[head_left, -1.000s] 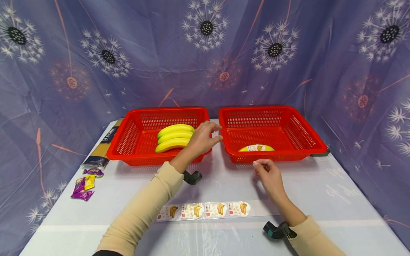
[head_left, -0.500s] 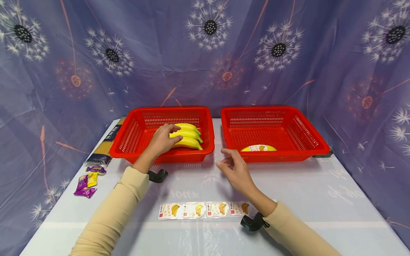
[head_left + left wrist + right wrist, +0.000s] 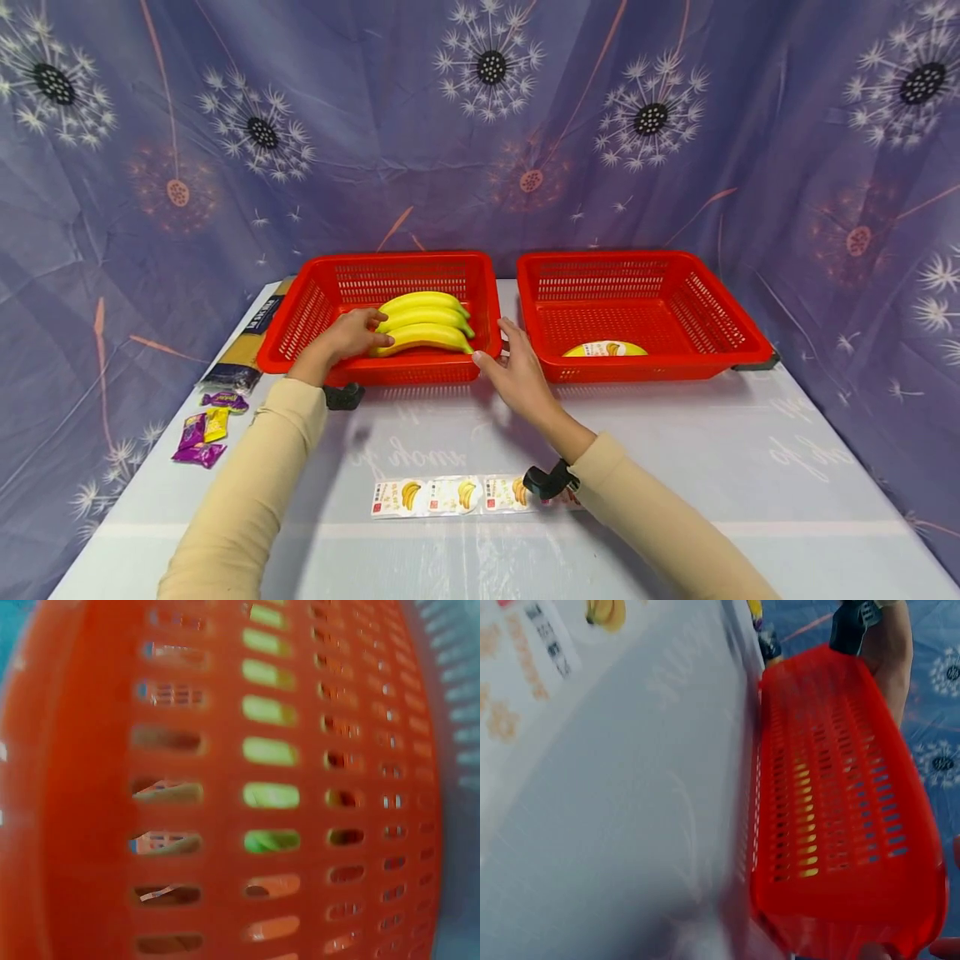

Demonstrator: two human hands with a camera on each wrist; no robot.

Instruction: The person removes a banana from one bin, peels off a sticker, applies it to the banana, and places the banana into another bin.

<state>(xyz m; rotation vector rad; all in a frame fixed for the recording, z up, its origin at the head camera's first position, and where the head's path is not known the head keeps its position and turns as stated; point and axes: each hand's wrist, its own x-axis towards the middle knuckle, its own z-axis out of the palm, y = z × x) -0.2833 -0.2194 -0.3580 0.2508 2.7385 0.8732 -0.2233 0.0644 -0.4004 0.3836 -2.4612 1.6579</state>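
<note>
Left hand (image 3: 347,336) on bananas (image 3: 423,323) in left red basket (image 3: 315,304), right hand (image 3: 514,379) beside.

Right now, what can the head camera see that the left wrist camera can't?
Only the head view shows both hands: the left hand touching the bananas, the right hand at the left basket's near corner, plus the right basket, the sticker strip and the candy wrappers. Only the left wrist view shows the basket wall's slots up close, blurred. Both show that red basket, with yellow-green behind the slots.
</note>
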